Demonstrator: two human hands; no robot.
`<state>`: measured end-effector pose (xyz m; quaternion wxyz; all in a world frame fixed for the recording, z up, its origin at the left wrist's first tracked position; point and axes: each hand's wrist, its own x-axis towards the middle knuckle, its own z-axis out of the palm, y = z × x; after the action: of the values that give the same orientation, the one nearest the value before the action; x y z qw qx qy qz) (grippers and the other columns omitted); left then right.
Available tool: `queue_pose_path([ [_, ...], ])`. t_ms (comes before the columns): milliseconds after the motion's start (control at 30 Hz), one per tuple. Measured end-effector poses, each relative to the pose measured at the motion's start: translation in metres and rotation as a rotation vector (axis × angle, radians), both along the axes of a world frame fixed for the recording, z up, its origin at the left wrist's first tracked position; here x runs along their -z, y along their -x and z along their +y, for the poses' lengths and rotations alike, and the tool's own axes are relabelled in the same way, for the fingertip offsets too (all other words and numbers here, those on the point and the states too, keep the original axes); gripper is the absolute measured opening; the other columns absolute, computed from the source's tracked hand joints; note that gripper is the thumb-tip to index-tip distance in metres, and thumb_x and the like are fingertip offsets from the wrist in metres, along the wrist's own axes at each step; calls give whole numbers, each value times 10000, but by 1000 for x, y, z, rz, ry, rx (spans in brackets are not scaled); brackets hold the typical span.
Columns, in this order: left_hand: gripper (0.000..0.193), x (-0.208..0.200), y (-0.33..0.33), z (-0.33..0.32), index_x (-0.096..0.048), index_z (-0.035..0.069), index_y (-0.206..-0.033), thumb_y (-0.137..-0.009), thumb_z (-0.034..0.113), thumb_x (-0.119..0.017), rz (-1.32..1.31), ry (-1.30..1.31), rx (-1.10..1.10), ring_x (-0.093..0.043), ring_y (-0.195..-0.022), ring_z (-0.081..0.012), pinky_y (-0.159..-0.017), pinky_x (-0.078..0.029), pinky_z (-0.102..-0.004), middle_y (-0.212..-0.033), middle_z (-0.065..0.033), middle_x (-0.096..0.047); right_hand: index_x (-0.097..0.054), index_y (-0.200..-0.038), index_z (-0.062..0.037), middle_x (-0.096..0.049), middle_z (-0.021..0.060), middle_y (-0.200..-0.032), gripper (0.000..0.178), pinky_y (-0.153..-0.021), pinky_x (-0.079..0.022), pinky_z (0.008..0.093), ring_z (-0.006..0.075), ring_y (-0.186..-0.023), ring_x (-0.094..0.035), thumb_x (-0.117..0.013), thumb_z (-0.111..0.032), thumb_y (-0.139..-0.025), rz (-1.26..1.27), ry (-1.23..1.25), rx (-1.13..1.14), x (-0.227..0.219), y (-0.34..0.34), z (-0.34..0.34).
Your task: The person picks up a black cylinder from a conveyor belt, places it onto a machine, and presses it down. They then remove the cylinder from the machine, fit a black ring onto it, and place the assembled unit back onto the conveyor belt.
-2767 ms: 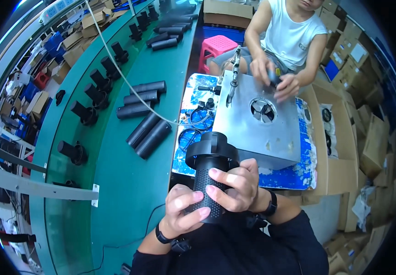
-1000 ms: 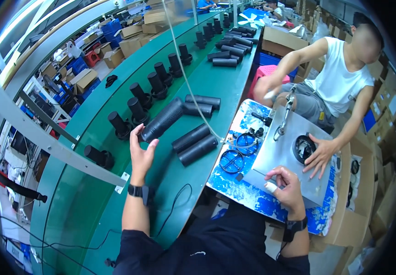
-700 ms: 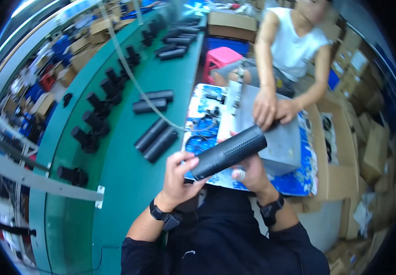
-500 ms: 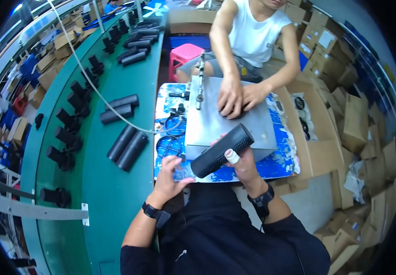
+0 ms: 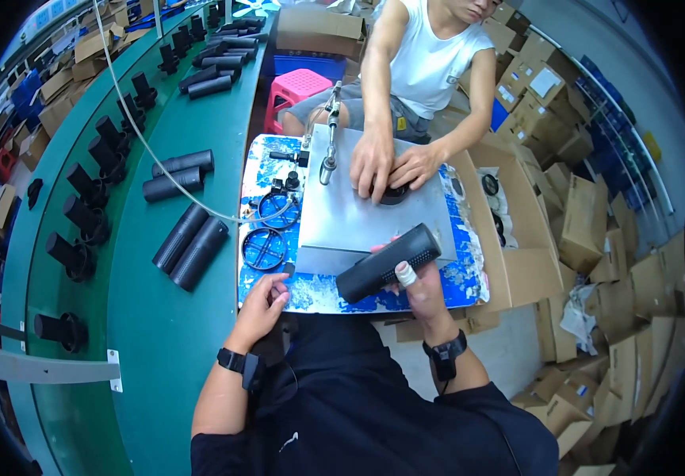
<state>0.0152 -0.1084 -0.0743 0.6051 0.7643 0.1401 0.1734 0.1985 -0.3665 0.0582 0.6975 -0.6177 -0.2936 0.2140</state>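
My right hand [image 5: 426, 292], its thumb wrapped in white, grips a black perforated tube [image 5: 386, 263]. The tube is tilted, its upper end to the right, over the near edge of a metal box [image 5: 374, 218]. To its left, my left hand [image 5: 262, 308] has its fingers drawn together beside a small dark piece [image 5: 288, 270] at the blue worktop's [image 5: 465, 293] near side; whether they grip it is unclear. Black spoked rings [image 5: 264, 249] lie just beyond that hand. Across the box, a co-worker's hands [image 5: 390, 166] press on a round black part [image 5: 392, 193].
On the left, a green conveyor [image 5: 132, 317] carries black tubes [image 5: 190, 246] and a row of black stands [image 5: 65, 332]. A metal air fitting [image 5: 329, 163] rises beside the box, and a pale hose [image 5: 148, 151] arches across. An open carton [image 5: 529, 270] stands at the right.
The whole view has shifted, moving the scene leftward. My left hand's spread fingers have drawn together next to the small dark piece. My right hand still holds the tube, now tilted a little flatter.
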Motion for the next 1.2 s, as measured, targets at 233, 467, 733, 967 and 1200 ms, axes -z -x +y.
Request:
queue_pose_path([
  [233,357,-3,5,3,-661,3,-1331,-977,5,-707,26,-79,15,-605,-821,-149,-775,-526,-293,-1010,-66,-638,-604,-1306,-24,-748,158,-1230,412,-568,-475,244,91,-720,-620,-703,-339,-1060,-424,-134,276,-90,-95,25],
  [467,299,-5,3,4,-682,13,-1305,-1007,13,-706,27,-120,59,-604,-852,-105,-781,-523,-260,-993,-27,-621,-670,-1175,-20,-743,58,-1001,340,-616,-512,267,98,-721,-632,-821,-251,-976,-474,84,304,-51,-172,54],
  [733,285,-10,6,3,-690,16,-1291,-1007,0,-695,48,-122,49,-607,-851,-116,-777,-523,-262,-1003,-33,-618,-661,-1208,11,-765,116,-1007,670,-879,-591,380,227,-929,-741,-985,-368,-759,-733,526,453,-74,-163,81],
  [967,278,-11,1,3,-694,16,-1281,-1004,-6,-695,60,-96,53,-611,-859,-122,-775,-520,-264,-1004,-40,-619,-639,-1194,-3,-769,205,-1100,774,-916,-583,428,353,-1011,-756,-993,-472,-691,-761,526,536,-64,-144,94],
  [1200,271,-11,-1,5,-695,9,-1271,-1001,-14,-695,52,-108,55,-609,-856,-125,-776,-515,-262,-996,-44,-612,-641,-1217,-25,-770,188,-1097,764,-923,-580,435,363,-1015,-757,-978,-468,-694,-773,545,488,-53,-156,93],
])
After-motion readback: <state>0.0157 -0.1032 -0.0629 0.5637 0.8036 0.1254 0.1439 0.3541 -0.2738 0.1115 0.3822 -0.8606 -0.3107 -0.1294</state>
